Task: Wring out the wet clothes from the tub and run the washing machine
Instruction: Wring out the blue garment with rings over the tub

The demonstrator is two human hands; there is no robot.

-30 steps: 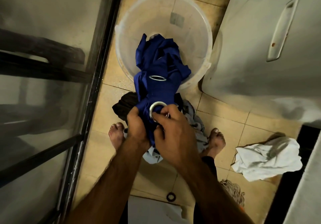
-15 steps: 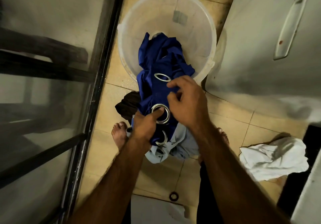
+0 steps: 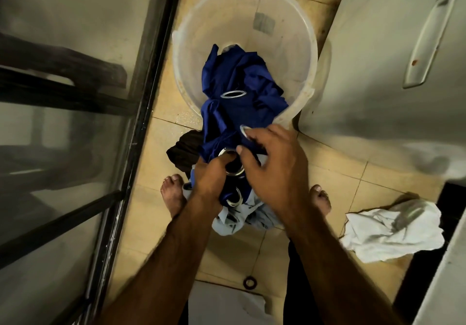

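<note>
The dark blue cloth with metal eyelet rings lay lengthwise from inside the translucent white plastic tub, over its near rim, down toward the person's feet. The left hand gripped its bunched lower end. The right hand curled over it beside a ring, and whether it held the cloth could not be told. A dark-framed glass door and a white washing machine hemmed in the narrow beige tiled floor.
</note>
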